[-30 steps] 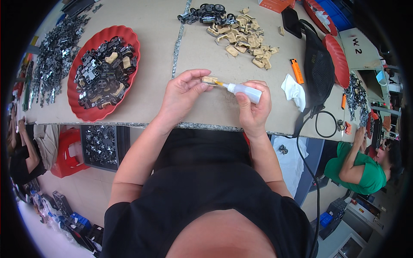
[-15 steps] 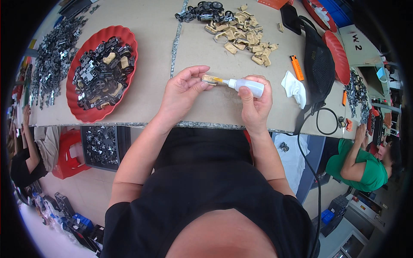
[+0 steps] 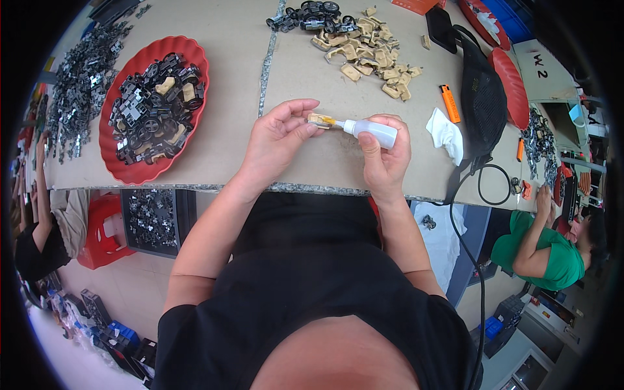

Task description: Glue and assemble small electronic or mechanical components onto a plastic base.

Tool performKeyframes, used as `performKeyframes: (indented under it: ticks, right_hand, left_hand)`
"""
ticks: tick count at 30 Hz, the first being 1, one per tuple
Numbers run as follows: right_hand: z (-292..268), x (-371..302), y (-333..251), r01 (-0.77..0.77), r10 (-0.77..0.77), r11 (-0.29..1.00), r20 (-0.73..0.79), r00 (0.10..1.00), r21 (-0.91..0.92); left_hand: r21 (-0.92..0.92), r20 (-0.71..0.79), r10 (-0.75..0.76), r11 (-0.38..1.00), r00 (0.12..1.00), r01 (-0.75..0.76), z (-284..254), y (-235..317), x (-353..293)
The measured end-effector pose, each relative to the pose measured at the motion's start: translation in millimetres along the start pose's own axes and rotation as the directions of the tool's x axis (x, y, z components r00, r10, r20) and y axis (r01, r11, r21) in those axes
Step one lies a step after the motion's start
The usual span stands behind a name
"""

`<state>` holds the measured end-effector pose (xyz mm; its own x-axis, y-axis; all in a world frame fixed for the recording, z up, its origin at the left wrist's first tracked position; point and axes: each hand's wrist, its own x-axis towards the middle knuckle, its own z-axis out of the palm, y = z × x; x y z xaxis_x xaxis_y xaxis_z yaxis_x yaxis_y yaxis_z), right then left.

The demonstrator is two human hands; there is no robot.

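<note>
Between the thumb and fingers of my left hand (image 3: 281,134) is a small tan plastic part (image 3: 319,120), shaped like the loose tan pieces on the table. My right hand (image 3: 388,156) grips a white squeeze bottle (image 3: 377,132) lying nearly level, its narrow nozzle pointing left. The nozzle's amber tip meets the tan part, or sits just over it; I cannot tell which. Both hands are above the table, near its front edge. Beyond them lies a pile of tan plastic parts (image 3: 364,55), with dark wheeled toy chassis (image 3: 318,18) beside it.
A red scalloped tray (image 3: 107,146) at left holds dark chassis and a few tan pieces. Small metal-and-black parts (image 3: 84,78) lie farther left. On the right are a white cloth (image 3: 446,135), an orange lighter-like object (image 3: 449,103) and a black bag (image 3: 482,97). A person in green (image 3: 549,253) works at right.
My hands, the bottle and the tan part hold almost the same place. At far left, another person's arm has shifted slightly upward.
</note>
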<state>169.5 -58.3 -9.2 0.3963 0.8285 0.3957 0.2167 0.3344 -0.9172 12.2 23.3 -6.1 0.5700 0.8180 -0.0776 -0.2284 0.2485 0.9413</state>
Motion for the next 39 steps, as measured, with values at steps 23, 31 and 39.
performKeyframes:
  ticks: [23, 31, 39]
  right_hand:
    - [-47, 34, -1, -0.255, 0.336, 0.909, -0.217, 0.916, 0.331]
    - [-56, 30, 19, -0.242, 0.229, 0.97, -0.255, 0.939, -0.022]
    - [-47, 8, -12, -0.104, 0.05, 0.976, -0.269, 0.962, -0.19]
  left_hand:
    - [-0.006, 0.006, -0.02, 1.0, 1.0, 0.02, 2, 5, 1]
    - [-0.046, 0.082, -0.075, 0.996, 0.994, 0.079, 17, 8, 9]
    - [-0.053, 0.153, -0.076, 0.995, 0.985, 0.085, 30, 21, 4]
